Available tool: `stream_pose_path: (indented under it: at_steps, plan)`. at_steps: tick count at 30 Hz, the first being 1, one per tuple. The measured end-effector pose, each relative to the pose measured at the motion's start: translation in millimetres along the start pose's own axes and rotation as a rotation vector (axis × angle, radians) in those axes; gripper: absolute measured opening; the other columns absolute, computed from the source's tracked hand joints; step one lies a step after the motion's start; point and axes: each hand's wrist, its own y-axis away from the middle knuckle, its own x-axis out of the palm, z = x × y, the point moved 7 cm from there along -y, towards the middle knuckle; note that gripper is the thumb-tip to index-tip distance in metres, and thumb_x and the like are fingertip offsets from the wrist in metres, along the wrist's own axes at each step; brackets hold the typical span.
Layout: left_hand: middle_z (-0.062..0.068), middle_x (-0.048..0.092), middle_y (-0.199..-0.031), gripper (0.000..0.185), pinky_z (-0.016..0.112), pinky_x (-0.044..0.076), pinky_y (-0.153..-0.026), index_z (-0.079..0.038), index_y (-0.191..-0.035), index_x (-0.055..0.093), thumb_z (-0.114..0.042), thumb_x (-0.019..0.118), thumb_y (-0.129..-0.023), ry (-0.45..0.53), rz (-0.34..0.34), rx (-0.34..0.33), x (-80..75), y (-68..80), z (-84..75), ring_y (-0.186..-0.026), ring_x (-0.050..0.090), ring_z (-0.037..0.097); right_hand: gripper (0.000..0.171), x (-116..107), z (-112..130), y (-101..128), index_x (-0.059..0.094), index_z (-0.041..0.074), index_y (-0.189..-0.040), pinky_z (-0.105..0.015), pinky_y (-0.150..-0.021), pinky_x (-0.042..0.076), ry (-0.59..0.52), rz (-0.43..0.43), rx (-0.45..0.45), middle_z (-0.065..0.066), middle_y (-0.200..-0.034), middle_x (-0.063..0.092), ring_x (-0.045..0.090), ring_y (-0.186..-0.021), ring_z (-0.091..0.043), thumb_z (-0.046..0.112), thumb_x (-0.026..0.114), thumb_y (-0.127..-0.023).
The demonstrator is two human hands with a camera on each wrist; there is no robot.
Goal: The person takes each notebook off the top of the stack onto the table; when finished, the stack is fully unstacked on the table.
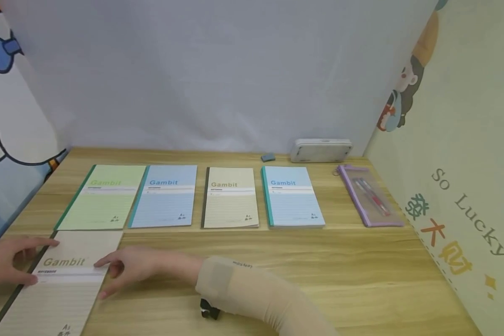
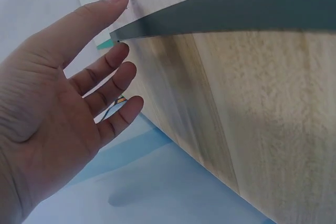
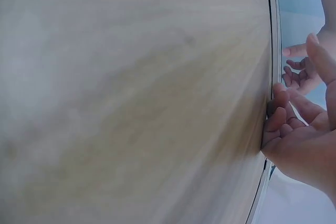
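- Closest to the camera, a beige sleeve [image 1: 264, 294] runs to a person's right hand [image 1: 134, 266], its straight forefinger touching the cover of a pale Gambit notebook [image 1: 63, 291], thumb parted from it at the right edge, other fingers curled under.
- Across the cover, the left hand [image 1: 2, 262] meets the dark spine, forefinger and thumb well apart; in the left wrist view its fingers are spread and slightly bent, touching the book rather than gripping it.
- Between the hands, the pale notebook lies at the left front of a wooden tabletop [image 1: 285, 270], its top edge right at the bottom edge of a green notebook [image 1: 102, 205]; whether the two touch cannot be told.
- Beside the green one, a row continues rightward: a blue notebook [image 1: 164, 205], a tan notebook [image 1: 231, 207] and a second blue book [image 1: 294, 207] with a teal spine.
- Farther right, a purple-edged pouch [image 1: 354, 198] contains pens [image 1: 373, 195].
- Toward the back sit a small grey block [image 1: 268, 157] and a white case [image 1: 321, 151], before a pale cloth [image 1: 218, 79].
- At far right, a printed wall [image 1: 470, 149] reads "So Lucky."
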Motion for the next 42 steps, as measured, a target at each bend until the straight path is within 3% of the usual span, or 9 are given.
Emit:
stream_pose_path:
  at_steps: [4, 9, 15, 20, 24, 29, 35, 42]
  plan:
    - [0.0, 0.046, -0.084, 0.094, 0.027, 0.035, -0.059, -0.004, -0.125, 0.047, -0.056, 0.074, -0.052, 0.008, -0.096, 0.017, -9.7, -0.5, -4.4, -0.073, 0.041, 0.013, 0.06, -2.8, 1.0, 5.2, 0.043, 0.028, -0.131, -0.004, -0.071, 0.036, -0.045, -0.006, -0.009, 0.017, -0.087, 0.051, 0.045, -0.081, 0.007, 0.03, 0.069, -0.077]
    - [-0.001, 0.049, -0.084, 0.085, 0.029, 0.04, -0.059, -0.004, -0.122, 0.049, -0.049, 0.076, -0.056, 0.0, -0.19, 0.069, -33.9, 1.2, -27.0, -0.073, 0.045, 0.012, 0.062, -13.6, -4.1, 14.1, 0.044, 0.03, -0.13, -0.006, -0.072, 0.038, -0.14, -0.045, -0.007, 0.016, -0.087, 0.053, 0.05, -0.082, 0.006, 0.027, 0.072, -0.075]
    - [0.002, 0.054, -0.091, 0.078, 0.031, 0.043, -0.061, -0.006, -0.121, 0.05, -0.046, 0.076, -0.06, 0.04, -0.235, 0.18, -61.0, 2.4, -64.2, -0.079, 0.05, 0.018, 0.058, -36.3, -12.4, 30.1, 0.046, 0.031, -0.128, -0.008, -0.07, 0.041, -0.149, -0.065, -0.042, 0.015, -0.094, 0.053, 0.052, -0.081, 0.006, 0.029, 0.071, -0.075]
    - [-0.002, 0.057, -0.094, 0.071, 0.03, 0.044, -0.061, -0.011, -0.12, 0.052, -0.044, 0.076, -0.062, 0.003, -0.321, 0.278, -81.4, 1.2, -98.4, -0.081, 0.052, 0.015, 0.056, -57.6, -19.8, 48.9, 0.048, 0.032, -0.125, -0.014, -0.062, 0.042, -0.187, -0.093, -0.069, 0.011, -0.096, 0.054, 0.05, -0.068, -0.003, 0.03, 0.071, -0.075]
    - [-0.002, 0.057, -0.1, 0.068, 0.036, 0.045, -0.065, -0.016, -0.12, 0.052, -0.042, 0.077, -0.063, -0.005, -0.41, 0.371, -98.2, -2.3, -125.1, -0.088, 0.051, 0.015, 0.054, -77.7, -24.6, 66.9, 0.049, 0.032, -0.124, -0.016, -0.062, 0.042, -0.175, -0.134, -0.105, 0.009, -0.098, 0.053, 0.049, -0.069, -0.005, 0.031, 0.071, -0.074]
    - [0.0, 0.055, -0.108, 0.07, 0.043, 0.044, -0.071, -0.018, -0.124, 0.05, -0.043, 0.076, -0.064, 0.016, -0.408, 0.422, -120.1, -11.0, -157.9, -0.095, 0.048, 0.018, 0.055, -108.0, -28.5, 93.1, 0.048, 0.029, -0.126, -0.02, -0.066, 0.044, -0.165, -0.185, -0.167, 0.01, -0.1, 0.052, 0.05, -0.08, -0.007, 0.03, 0.07, -0.076]
    - [0.007, 0.051, -0.122, 0.075, 0.053, 0.038, -0.084, -0.018, -0.13, 0.044, -0.053, 0.068, -0.068, 0.0, -0.325, 0.381, -142.1, -22.9, -206.6, -0.112, 0.042, 0.031, 0.054, -145.7, -26.1, 143.7, 0.048, 0.022, -0.128, -0.026, -0.068, 0.045, -0.15, -0.304, -0.179, 0.007, -0.101, 0.051, 0.05, -0.086, -0.013, 0.023, 0.068, -0.078]
    - [0.005, 0.047, -0.129, 0.07, 0.052, 0.034, -0.093, -0.018, -0.131, 0.044, -0.036, 0.074, -0.07, 0.019, -0.392, 0.46, -160.3, -40.7, -269.8, -0.119, 0.04, 0.03, 0.054, -178.1, -43.1, 199.4, 0.045, 0.015, -0.13, -0.03, -0.074, 0.044, -0.13, -0.409, -0.162, 0.001, -0.109, 0.051, 0.046, -0.092, -0.015, 0.019, 0.066, -0.08]
